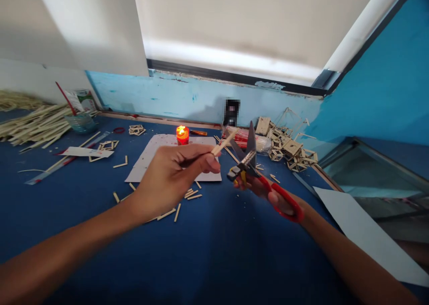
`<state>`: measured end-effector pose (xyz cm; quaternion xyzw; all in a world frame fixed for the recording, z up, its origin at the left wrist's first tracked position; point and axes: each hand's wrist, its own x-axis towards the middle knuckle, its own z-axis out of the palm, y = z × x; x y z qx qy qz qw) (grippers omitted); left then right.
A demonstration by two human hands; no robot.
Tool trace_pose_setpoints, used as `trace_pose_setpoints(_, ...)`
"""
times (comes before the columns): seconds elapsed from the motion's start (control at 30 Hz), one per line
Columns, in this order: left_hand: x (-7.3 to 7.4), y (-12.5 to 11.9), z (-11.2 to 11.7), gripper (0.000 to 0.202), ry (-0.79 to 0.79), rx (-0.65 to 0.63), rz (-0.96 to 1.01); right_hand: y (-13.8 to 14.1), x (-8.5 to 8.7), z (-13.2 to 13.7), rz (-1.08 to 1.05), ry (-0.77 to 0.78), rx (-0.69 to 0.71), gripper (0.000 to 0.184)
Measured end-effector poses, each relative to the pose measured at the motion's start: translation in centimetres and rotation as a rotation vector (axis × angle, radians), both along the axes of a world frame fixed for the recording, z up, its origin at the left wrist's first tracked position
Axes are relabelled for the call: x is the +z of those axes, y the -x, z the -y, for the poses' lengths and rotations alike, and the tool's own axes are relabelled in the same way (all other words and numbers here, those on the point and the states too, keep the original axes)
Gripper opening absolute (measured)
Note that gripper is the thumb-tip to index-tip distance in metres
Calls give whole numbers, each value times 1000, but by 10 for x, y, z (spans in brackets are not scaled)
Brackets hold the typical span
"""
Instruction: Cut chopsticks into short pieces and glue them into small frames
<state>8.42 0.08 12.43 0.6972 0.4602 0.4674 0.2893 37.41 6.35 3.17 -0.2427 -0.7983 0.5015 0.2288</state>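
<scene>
Head view: over the middle of the surface point(214, 260), the grip of the left hand point(170, 173) is pinched on a thin wooden stick point(229, 139); that of the right hand point(280, 201) is clamped on red-handled cutters point(250, 158) (blades spread), near the stick. Beyond, close to the far edge, burns a red candle point(182, 136); piled stick frames point(292, 148) lie farther right.

The near tabletop point(208, 269) offers passage; the scissors point(264, 182) and 1 lit candle point(182, 136) obstruct beyond.
</scene>
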Motion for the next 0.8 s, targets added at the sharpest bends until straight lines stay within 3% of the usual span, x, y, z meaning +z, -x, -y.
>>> trace_pose_setpoints(0.13,5,-18,2,24,-14,-103,-136,7,6,6,-40,-37,-16,104)
trace_pose_setpoints(0.37,1,-23,12,27,-71,-112,-325,20,14,15,-76,-87,-4,113)
trace_pose_setpoints(0.7,0,-10,9,26,-271,-118,-456,16,10,18,-21,-247,-57,96)
trace_pose_setpoints(0.8,-3,-5,2,25,-367,-44,-520,14,6,16,59,-244,-143,96)
